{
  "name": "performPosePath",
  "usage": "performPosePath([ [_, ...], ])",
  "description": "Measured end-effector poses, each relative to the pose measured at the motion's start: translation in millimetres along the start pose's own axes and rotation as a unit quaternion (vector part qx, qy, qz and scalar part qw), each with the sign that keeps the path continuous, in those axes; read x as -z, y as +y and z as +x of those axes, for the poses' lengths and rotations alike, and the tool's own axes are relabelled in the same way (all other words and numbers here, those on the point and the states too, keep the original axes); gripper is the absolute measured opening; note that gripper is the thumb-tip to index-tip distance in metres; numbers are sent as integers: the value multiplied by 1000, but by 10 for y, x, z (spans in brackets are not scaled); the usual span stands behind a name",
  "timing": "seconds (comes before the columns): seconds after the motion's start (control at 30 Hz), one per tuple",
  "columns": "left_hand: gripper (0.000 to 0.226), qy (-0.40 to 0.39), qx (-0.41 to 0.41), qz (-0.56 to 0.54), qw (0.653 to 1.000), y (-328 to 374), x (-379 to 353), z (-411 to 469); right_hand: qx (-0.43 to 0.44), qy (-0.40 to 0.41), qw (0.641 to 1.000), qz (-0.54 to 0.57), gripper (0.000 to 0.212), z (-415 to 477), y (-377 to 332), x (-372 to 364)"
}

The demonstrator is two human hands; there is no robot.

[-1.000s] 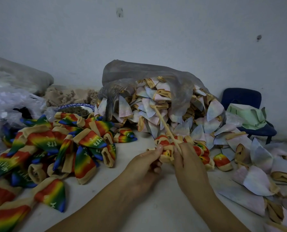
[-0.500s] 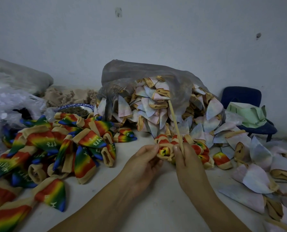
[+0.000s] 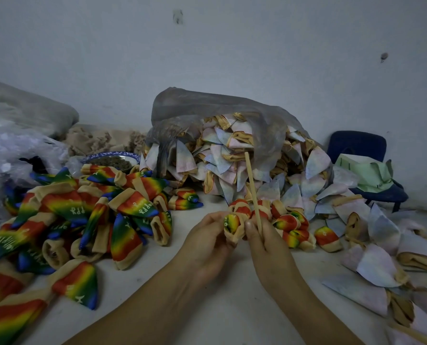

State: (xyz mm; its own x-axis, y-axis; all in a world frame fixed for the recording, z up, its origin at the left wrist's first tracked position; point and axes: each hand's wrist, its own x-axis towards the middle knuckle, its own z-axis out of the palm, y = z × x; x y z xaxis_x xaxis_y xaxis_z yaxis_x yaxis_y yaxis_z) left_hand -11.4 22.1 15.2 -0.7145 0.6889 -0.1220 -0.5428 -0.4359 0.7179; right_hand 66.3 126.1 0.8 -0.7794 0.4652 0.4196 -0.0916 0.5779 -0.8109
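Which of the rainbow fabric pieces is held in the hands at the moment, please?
The small bunched rainbow piece between the left hand and right hand, beside the stick; the others lie on the table.

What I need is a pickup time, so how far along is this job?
Done: a rainbow pile lies at left. In hand: the left hand grips one part-turned piece; the right hand holds a stick. Left: pale pieces fill the bag and spread rightward, so probably much remains.
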Motion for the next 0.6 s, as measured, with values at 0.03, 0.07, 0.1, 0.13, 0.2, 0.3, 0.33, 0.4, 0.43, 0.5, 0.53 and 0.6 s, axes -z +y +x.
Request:
performPosePath([
  [0.03,10,-3,-22,14,1000,0,11,13,-2,5,1000,3,23,4,0,7],
  [0.07,9,-8,-40,25,999,-2,20,21,-6,13,1000,3,23,13,10,19],
  [0.1,10,-15,-55,37,998,-7,31,25,-9,20,1000,2,24,24,24,30],
  [0.13,14,-22,-65,58,996,-11,42,23,-10,28,1000,0,24,35,43,43],
  [0.2,17,-16,-67,150,986,-34,65,23,-3,49,999,-5,23,48,71,74],
  [0.3,13,26,-75,319,944,-69,94,30,16,73,997,-21,24,53,97,116],
  [0.33,12,30,-87,348,933,-74,94,30,19,75,997,-27,25,58,102,129],
  [0.4,10,30,-110,385,916,-86,73,25,25,73,996,-38,26,73,112,149],
  [0.43,10,33,-117,396,910,-98,63,20,29,73,996,-44,26,75,117,154],
  [0.5,12,40,-121,412,902,-125,52,18,39,76,995,-55,21,70,109,151],
  [0.53,13,45,-120,419,899,-130,51,21,43,80,994,-55,15,65,98,143],
  [0.6,13,59,-119,421,897,-124,52,30,46,91,993,-60,7,50,73,123],
])
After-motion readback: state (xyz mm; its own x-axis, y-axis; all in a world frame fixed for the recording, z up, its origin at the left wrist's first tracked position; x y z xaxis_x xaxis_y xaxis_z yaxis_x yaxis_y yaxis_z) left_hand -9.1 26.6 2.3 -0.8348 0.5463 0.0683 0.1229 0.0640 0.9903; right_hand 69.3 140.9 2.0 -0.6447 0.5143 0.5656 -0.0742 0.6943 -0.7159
